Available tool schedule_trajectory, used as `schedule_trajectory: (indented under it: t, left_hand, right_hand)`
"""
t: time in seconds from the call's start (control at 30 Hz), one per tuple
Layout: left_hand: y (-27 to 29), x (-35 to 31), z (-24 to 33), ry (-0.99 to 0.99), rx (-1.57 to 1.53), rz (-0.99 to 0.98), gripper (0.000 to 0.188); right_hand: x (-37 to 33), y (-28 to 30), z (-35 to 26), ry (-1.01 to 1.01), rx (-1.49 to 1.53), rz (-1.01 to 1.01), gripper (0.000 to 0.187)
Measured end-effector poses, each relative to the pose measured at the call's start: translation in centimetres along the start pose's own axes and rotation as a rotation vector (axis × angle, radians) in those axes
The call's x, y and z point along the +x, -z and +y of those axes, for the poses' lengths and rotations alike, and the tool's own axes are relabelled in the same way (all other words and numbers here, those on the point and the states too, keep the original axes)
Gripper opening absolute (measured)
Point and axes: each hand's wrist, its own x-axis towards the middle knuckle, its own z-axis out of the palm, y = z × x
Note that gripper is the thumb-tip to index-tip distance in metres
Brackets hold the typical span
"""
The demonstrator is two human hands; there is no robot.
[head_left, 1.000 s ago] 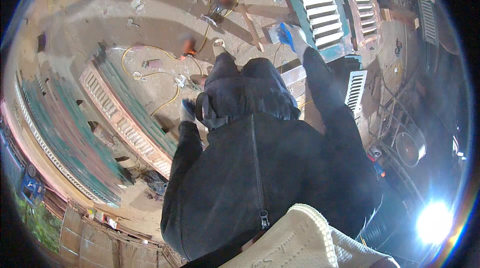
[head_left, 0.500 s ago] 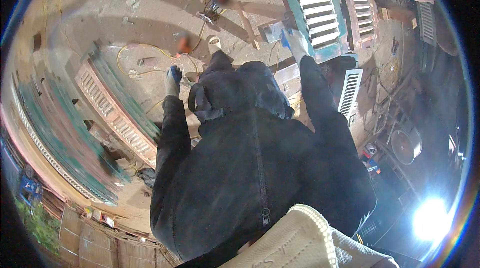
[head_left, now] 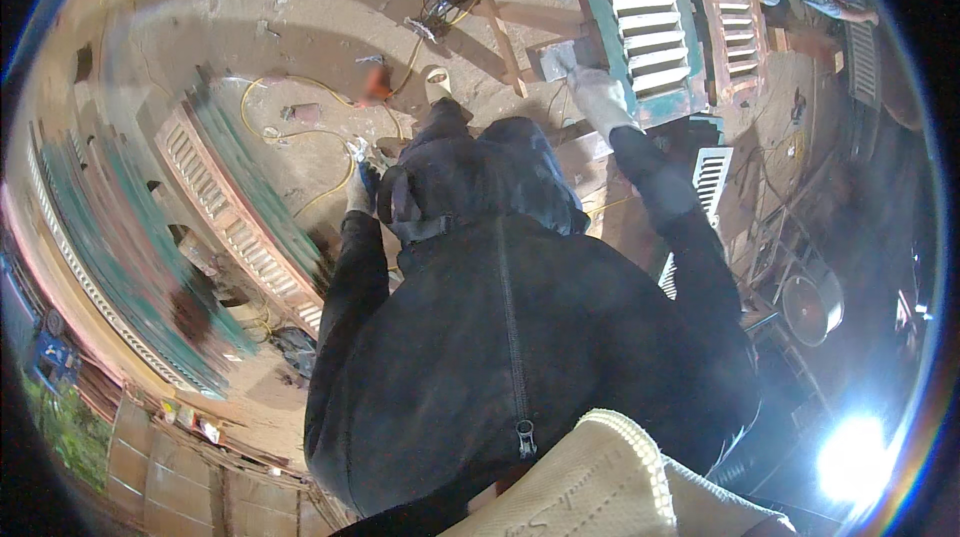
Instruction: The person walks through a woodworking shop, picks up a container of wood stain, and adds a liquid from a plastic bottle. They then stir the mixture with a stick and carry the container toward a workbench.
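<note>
My right hand (head_left: 600,102), in a whitish work glove, is at the lower left corner of a teal louvred shutter (head_left: 650,22) with white slats. Its fingers point down toward a pale grey block (head_left: 557,60) and are mostly hidden behind the back of the glove. My left hand (head_left: 363,187), gloved in white and blue, hangs low beside my left leg with its fingers curled. A small whitish scrap (head_left: 358,149) shows at its fingertips; whether the hand grips it is unclear.
A reddish louvred shutter (head_left: 728,17) stands beside the teal one. More shutters (head_left: 235,217) lean in rows at the left. An orange power tool (head_left: 374,82) and yellow cord (head_left: 245,117) lie on the dirt floor. A bright lamp (head_left: 857,459) shines at lower right.
My right hand has turned so its back shows and the blue fingers no longer do. The left hand has dropped nearer my leg, and a whitish scrap now shows at its fingertips.
</note>
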Motion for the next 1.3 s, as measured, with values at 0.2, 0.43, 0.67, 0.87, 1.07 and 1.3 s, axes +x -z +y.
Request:
schedule_trajectory:
  t: [0.2, 0.43, 0.67, 0.87, 1.07, 1.3]
  left_hand:
    - [-6.0, -1.4, 7.0, -0.209, 0.370, 0.049, 0.019]
    - [-6.0, -1.6, 9.1, -0.171, -0.025, 0.063, 0.024]
    - [-27.3, -12.0, 22.2, -0.627, 0.454, -0.399, 0.038]
    - [-38.6, -22.0, 24.5, -1.584, 0.625, -0.481, 0.037]
    - [-39.9, -24.4, 23.9, -2.123, 0.733, -0.227, 0.031]
    - [-38.4, -23.3, 20.4, -2.205, 0.917, -0.209, 0.033]
  right_hand:
    - [7.1, -7.7, 3.0, -0.267, 0.927, 0.108, 0.038]
    - [-2.8, -5.7, 3.0, -0.396, 1.505, -0.224, 0.035]
    - [-12.4, 9.1, -0.2, -0.077, 1.458, 0.074, 0.032]
    - [-15.2, 14.4, -3.3, 0.119, 0.773, 0.615, 0.030]
    - [-17.9, 15.7, -4.0, -0.396, 1.482, 0.761, 0.028]
    - [-16.9, 9.3, -5.1, 0.111, 2.379, 0.221, 0.033]
